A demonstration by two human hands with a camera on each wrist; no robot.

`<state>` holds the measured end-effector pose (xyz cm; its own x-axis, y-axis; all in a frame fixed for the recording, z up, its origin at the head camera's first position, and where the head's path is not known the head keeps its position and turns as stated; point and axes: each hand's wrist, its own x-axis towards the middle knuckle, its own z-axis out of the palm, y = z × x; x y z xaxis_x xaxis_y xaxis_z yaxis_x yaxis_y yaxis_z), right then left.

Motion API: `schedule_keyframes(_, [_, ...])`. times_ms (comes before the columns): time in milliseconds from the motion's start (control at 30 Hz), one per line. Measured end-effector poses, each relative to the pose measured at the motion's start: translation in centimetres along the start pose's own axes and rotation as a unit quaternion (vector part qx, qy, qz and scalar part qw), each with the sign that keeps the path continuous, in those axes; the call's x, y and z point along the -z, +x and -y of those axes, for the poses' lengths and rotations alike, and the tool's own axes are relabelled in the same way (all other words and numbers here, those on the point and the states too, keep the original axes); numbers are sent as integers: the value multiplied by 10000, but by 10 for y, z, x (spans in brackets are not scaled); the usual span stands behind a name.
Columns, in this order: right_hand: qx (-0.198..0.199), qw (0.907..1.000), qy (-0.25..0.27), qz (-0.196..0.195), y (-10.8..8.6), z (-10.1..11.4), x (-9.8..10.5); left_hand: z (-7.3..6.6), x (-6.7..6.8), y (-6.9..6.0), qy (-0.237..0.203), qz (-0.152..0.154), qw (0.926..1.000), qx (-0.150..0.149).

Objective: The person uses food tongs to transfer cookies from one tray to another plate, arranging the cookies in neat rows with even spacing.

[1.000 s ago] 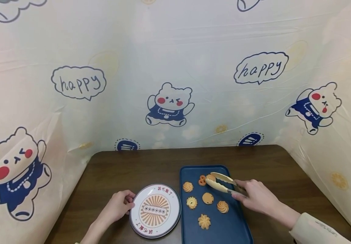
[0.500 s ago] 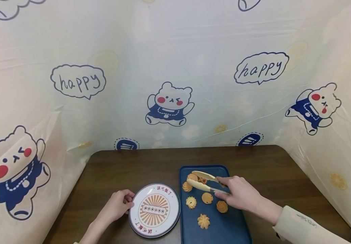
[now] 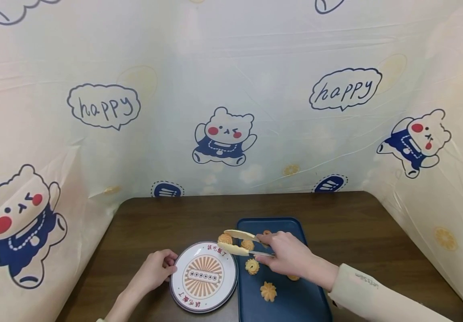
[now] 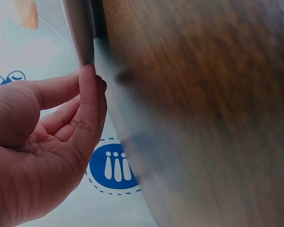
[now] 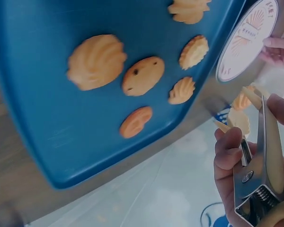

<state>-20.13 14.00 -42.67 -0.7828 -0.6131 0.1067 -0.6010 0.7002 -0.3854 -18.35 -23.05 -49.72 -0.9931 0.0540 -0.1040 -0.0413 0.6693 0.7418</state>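
Note:
My left hand (image 3: 157, 271) pinches the left rim of a round white plate (image 3: 187, 293) between thumb and fingers; the left wrist view shows the fingertips (image 4: 88, 78) on its edge. In my right hand (image 3: 289, 256) are cream-tipped metal tongs (image 5: 255, 165), squeezed around a swirled cookie (image 3: 225, 239). That cookie is over the plate's upper right edge, by the blue tray (image 3: 292, 304). On the tray lie several cookies, among them a swirled one (image 5: 97, 62), a speckled round one (image 5: 143, 76) and a pretzel-shaped one (image 5: 136, 122).
Tray and plate stand side by side on a dark wooden table (image 3: 167, 219). A printed cloth (image 3: 279, 147) with bears hangs behind and at both sides. A flower-shaped cookie (image 3: 268, 291) lies near the tray's front, below the right forearm.
My right hand has moved left with the tongs, carrying the swirled cookie from the tray's back part to above the plate's edge. My left hand has stayed on the plate.

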Motion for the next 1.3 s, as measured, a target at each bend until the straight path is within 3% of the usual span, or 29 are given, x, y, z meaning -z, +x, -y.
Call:
schedule_keyframes(300, [5,9995,-198,234,25,19,-25,1,-1,1,-1,2,10000,20])
schedule_keyframes(467, [10,9991,-62,410,35,27,-38,0,0,2,-10,13,10000,22])
schedule_keyframes(733, [-250,9976,-98,645,44,32,-56,2,0,2,-23,-16,10000,-32])
schedule_keyframes(933, [-267,9972,75,697,48,33,-61,3,-1,2,-30,7,10000,32])
schedule_keyframes(1300, [-141,9979,-86,625,52,33,-64,4,-2,3,-55,21,10000,59])
